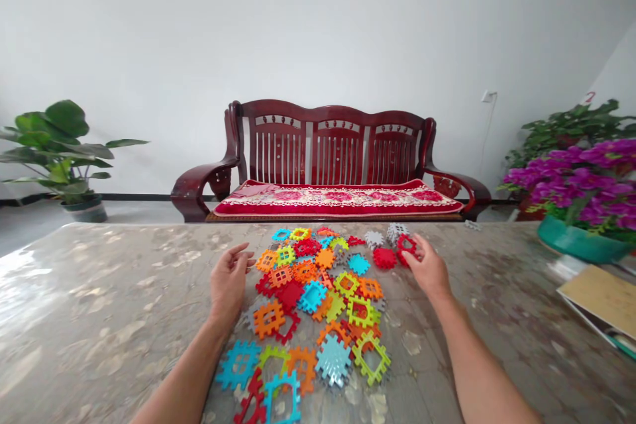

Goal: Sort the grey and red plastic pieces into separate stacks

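Toothed plastic pieces in orange, blue, green, red and grey lie in a loose pile on the patterned table. At the pile's upper right, my right hand grips a red open-framed piece between thumb and fingers. Just left of it lies a solid red piece, with grey pieces behind. My left hand rests at the pile's left side, fingers loosely curled and apart, holding nothing. An orange window piece is nearest its fingertips. A light blue piece lies toward the front.
A wooden bench with a red patterned cover stands behind the table. At the table's right are purple flowers in a green pot and a tan board or book. A potted plant stands at the far left.
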Action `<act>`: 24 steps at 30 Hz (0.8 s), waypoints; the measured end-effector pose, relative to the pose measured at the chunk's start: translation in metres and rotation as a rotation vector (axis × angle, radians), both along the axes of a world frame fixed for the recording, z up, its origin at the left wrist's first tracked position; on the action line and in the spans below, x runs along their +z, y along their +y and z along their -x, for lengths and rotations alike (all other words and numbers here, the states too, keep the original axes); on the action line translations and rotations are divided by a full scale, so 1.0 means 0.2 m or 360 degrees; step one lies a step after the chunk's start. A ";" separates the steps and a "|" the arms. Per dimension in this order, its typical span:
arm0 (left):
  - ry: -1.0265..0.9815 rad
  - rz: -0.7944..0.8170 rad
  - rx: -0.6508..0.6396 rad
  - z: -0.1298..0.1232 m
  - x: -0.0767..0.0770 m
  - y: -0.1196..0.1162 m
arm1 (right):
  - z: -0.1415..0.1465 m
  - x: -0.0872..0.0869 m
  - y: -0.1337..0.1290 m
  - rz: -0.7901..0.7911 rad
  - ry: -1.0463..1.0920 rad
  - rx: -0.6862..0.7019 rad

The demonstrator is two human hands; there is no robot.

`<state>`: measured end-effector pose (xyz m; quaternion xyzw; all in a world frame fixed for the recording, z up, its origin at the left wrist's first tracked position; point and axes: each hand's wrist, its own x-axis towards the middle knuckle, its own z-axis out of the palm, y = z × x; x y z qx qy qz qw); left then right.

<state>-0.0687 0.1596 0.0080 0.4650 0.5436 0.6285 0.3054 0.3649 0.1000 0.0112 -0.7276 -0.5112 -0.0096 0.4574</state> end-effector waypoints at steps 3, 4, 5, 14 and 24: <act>0.0140 0.0060 0.0070 0.07 -0.05 0.03 | -0.14 -0.06 -0.01 0.0019 0.0145 -0.0051; 0.0175 0.0082 0.0070 0.08 -0.06 0.03 | -0.17 -0.07 -0.02 0.0027 0.0155 -0.0042; 0.0204 0.0106 0.0063 0.09 -0.07 0.03 | -0.19 -0.08 -0.02 0.0037 0.0151 -0.0025; 0.0377 0.0274 -0.0067 0.12 -0.09 0.05 | -0.23 -0.16 -0.02 0.0140 0.0018 0.0119; 0.0719 0.0318 -0.0119 0.13 -0.14 0.08 | -0.04 -0.11 -0.02 0.0386 -0.0292 -0.0212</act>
